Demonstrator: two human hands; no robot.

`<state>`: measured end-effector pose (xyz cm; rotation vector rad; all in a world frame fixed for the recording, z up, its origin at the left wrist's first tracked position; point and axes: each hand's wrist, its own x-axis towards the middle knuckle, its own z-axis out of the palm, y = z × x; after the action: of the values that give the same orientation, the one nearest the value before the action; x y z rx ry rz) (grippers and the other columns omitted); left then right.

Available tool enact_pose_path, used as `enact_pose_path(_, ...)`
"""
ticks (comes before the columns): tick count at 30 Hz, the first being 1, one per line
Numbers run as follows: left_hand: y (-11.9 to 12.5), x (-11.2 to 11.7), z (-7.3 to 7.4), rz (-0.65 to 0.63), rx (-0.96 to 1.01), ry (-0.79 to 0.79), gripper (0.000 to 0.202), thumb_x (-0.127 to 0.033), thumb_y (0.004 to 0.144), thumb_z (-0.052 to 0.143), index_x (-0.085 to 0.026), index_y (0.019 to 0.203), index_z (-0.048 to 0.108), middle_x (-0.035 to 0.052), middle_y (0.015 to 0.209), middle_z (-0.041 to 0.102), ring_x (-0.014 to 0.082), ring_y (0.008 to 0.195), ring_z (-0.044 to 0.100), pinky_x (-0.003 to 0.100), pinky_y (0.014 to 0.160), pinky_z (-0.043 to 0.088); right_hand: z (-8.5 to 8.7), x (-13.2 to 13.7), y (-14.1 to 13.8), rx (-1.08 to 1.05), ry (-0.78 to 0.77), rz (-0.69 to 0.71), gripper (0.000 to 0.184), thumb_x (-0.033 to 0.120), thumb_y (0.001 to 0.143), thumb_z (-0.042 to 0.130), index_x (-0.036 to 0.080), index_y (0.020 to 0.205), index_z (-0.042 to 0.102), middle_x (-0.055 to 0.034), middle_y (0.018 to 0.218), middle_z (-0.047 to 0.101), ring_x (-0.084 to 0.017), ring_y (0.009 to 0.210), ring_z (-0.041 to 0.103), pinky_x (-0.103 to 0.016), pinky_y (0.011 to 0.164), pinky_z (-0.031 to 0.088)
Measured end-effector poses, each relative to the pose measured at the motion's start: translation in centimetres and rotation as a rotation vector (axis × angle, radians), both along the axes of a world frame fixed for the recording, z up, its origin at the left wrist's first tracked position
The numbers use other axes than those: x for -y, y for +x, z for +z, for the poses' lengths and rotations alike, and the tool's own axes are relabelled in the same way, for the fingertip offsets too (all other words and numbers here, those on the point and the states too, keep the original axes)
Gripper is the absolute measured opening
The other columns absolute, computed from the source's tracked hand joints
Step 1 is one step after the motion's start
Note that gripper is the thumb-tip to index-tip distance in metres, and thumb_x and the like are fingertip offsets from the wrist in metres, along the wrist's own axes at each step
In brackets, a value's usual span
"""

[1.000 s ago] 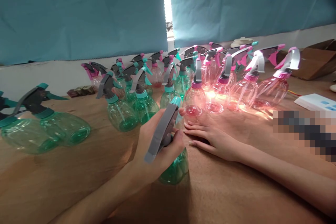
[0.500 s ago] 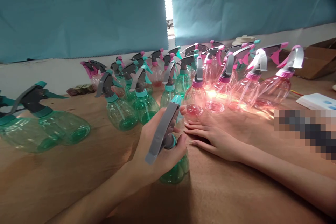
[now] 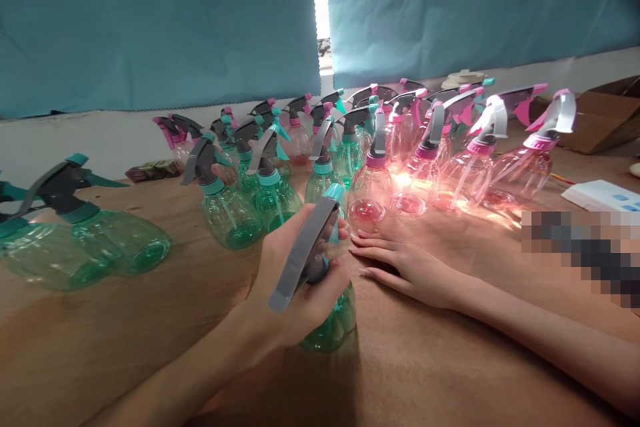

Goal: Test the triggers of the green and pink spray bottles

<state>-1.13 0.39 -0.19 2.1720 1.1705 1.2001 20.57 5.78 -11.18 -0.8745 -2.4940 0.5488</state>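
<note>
Green and grey, the spray bottle (image 3: 306, 253) at six o'clock had edged barely toward nine, so handling was ongoing; the left hand (image 3: 300, 308) clasped its neck, seemingly all round. At four, the right hand (image 3: 413, 271) rested palm-down, loosely spread.

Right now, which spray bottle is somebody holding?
The green spray bottle at the very front, with a grey top and turquoise tip. The left grip is wrapped around it; no grip is around the other bottles.
</note>
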Motion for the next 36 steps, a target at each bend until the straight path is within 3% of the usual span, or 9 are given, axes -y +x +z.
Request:
enact_pose_path(6,-0.2,0.1,0.2,0.018,-0.036,-0.022,0.014,-0.016,0.076,0.051,-0.024,0.087,0.052,-0.0032,0.073,0.055,0.0115,0.052,0.049,0.025,0.046,0.040,0.2,0.0,-0.1,0.000,-0.007,-0.004,0.046,0.043,0.098,0.046,0.026,0.140,0.051,-0.0070,0.146,0.050,-0.027,0.136,0.044,-0.050,0.114,0.035)
enact_pose_path(10,-0.2,0.1,-0.2,0.004,-0.004,-0.069,0.027,-0.016,0.076,0.051,-0.027,0.100,0.054,-0.0049,0.073,0.052,0.0097,0.043,0.038,0.025,0.044,0.037,0.3,0.1,-0.1,0.028,0.003,-0.005,0.047,0.043,0.098,0.045,0.023,0.139,0.051,-0.0079,0.146,0.050,-0.026,0.136,0.044,-0.049,0.114,0.035)
enact_pose_path(15,0.0,-0.1,-0.6,0.048,0.038,-0.086,0.038,-0.021,0.076,0.055,-0.027,0.114,0.055,-0.0020,0.079,0.055,0.0114,0.050,0.044,0.026,0.052,0.046,0.3,0.2,-0.1,-0.001,0.002,-0.016,0.045,0.043,0.098,0.046,0.026,0.139,0.052,-0.0068,0.145,0.051,-0.027,0.135,0.045,-0.051,0.114,0.035)
enact_pose_path(22,0.0,-0.4,-0.8,0.049,0.057,-0.116,0.035,-0.025,0.074,0.055,-0.026,0.108,0.058,-0.0016,0.078,0.059,0.0084,0.042,0.041,0.023,0.041,0.041,0.5,0.2,-0.2,-0.006,0.018,0.007,0.045,0.041,0.098,0.045,0.025,0.139,0.051,-0.0075,0.145,0.051,-0.027,0.135,0.045,-0.050,0.113,0.037)
enact_pose_path(29,-0.1,-0.4,-0.7,0.030,0.043,-0.068,0.040,-0.023,0.075,0.053,-0.027,0.115,0.056,-0.0029,0.078,0.059,0.0092,0.042,0.046,0.030,0.059,0.054,0.6,0.2,-0.2,0.024,0.002,-0.004,0.046,0.042,0.099,0.044,0.022,0.138,0.053,-0.0085,0.145,0.051,-0.026,0.135,0.045,-0.049,0.114,0.036)
enact_pose_path(36,0.2,-0.4,-0.3,-0.012,0.063,-0.078,0.042,-0.020,0.072,0.052,-0.027,0.113,0.056,-0.0046,0.078,0.058,0.0078,0.041,0.039,0.033,0.071,0.056,0.6,0.2,-0.2,0.029,-0.008,-0.011,0.045,0.043,0.099,0.044,0.022,0.137,0.054,-0.0078,0.146,0.050,-0.026,0.136,0.044,-0.048,0.114,0.036)
